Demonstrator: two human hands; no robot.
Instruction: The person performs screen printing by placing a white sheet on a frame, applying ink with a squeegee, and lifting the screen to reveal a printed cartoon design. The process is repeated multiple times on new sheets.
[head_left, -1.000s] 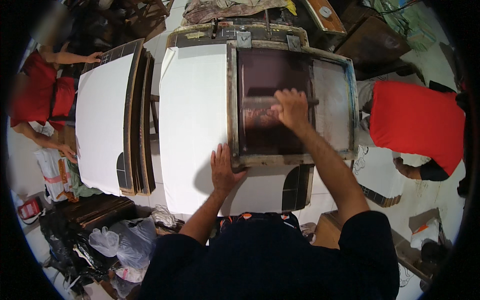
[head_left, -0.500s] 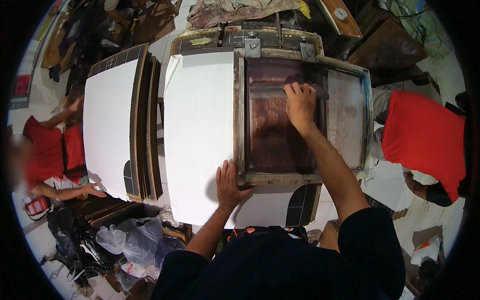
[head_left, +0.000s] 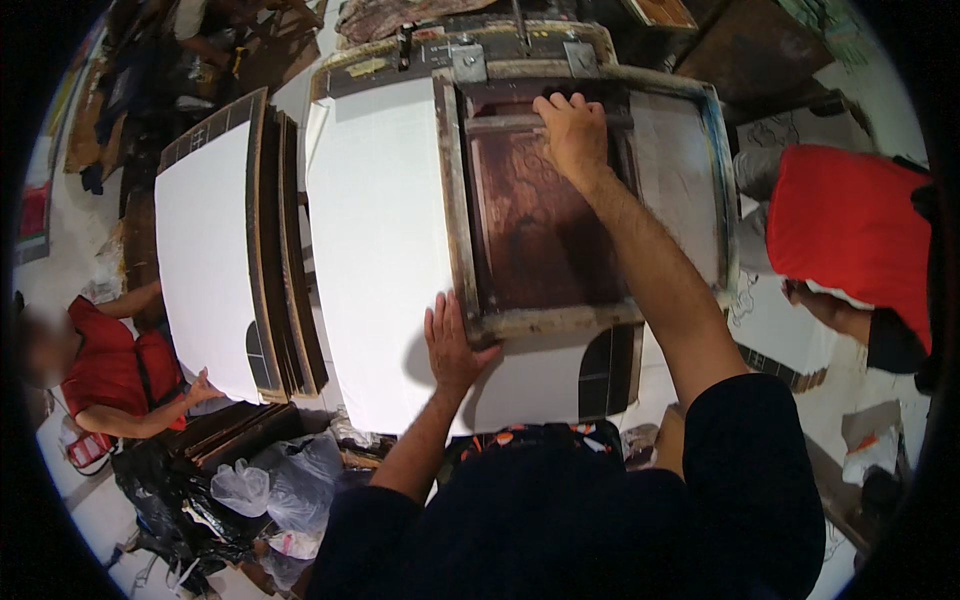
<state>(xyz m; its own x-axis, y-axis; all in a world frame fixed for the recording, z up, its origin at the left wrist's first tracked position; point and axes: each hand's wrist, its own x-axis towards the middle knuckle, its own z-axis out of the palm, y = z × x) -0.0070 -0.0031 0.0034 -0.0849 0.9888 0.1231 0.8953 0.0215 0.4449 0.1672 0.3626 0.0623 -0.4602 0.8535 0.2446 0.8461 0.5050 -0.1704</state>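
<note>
A wooden-framed printing screen (head_left: pixel 560 320) lies over a board covered in white fabric (head_left: pixel 375 230). Dark reddish-brown ink coats its mesh (head_left: pixel 540 220), where a faint pattern shows. At the mesh's far end my right hand (head_left: pixel 578 138) is closed over a squeegee (head_left: pixel 500 123), which lies crosswise; part of the bar is hidden under the fingers. My left hand (head_left: pixel 452 345) rests flat with fingers stretched beside the screen's near left corner, its thumb by the frame's near rail. It holds nothing.
Metal hinge clamps (head_left: pixel 468 63) join the screen's far edge to the board. Left of it, another fabric-covered board (head_left: pixel 205 260) stands before a person in red (head_left: pixel 115 360). A second person in red (head_left: pixel 850 220) bends at the right. Plastic bags (head_left: pixel 290 480) lie near left.
My right hand has pushed the squeegee away from me to the far end of the mesh. My left hand stays by the corner. The whole view has shifted slightly.
</note>
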